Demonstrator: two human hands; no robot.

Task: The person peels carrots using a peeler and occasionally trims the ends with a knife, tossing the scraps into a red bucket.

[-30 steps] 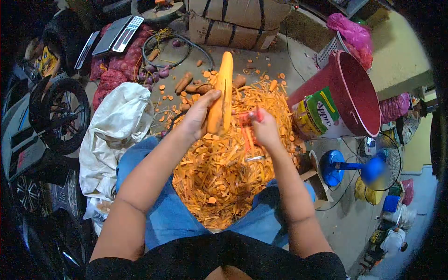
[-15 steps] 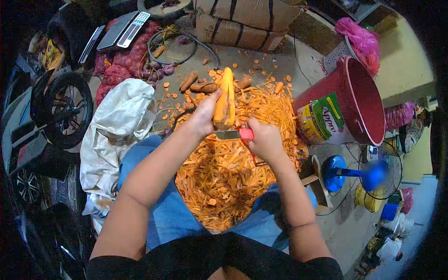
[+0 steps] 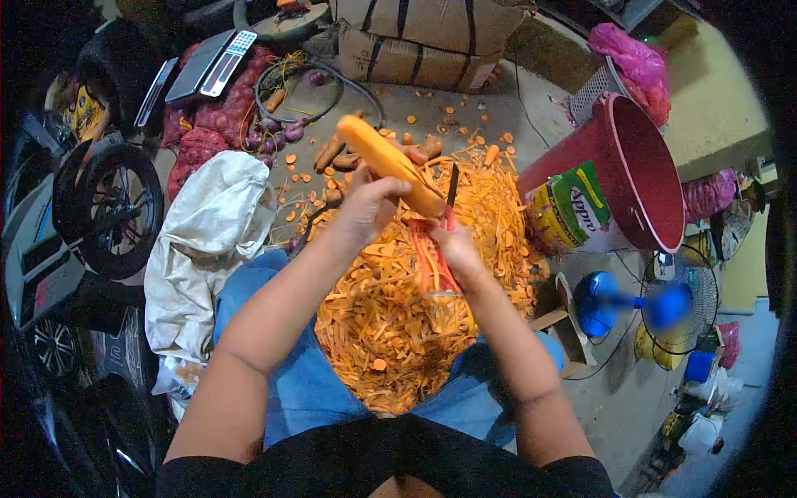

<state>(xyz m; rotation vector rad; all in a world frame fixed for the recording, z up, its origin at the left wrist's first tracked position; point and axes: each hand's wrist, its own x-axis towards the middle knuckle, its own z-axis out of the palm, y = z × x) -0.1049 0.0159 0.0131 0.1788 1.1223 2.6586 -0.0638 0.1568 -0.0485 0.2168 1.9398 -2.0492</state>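
Observation:
A large orange carrot [image 3: 386, 158] slants above the peelings, its far end to the upper left. My left hand [image 3: 371, 199] is closed round its side. Close to the carrot's near end, my right hand [image 3: 455, 249] grips a knife [image 3: 452, 187] with a red handle, its blade pointing up. A red peeler-like tool [image 3: 430, 257] also shows at this hand; how it is held is unclear. Below both hands spreads a big heap of orange peelings [image 3: 374, 324], with round slices among them.
A tilted red bucket [image 3: 652, 174] stands right of the heap, near a blue fan [image 3: 596, 305]. White sacking [image 3: 203, 241] and a motorbike wheel [image 3: 124, 207] are at left. Strapped cartons [image 3: 415, 50], unpeeled carrots [image 3: 330, 153] and red net sacks of onions [image 3: 199, 153] lie beyond.
The carrot has tipped from nearly upright to slanting up and left. The knife blade has turned from sideways to pointing up, and the red tool shows more beneath my right hand.

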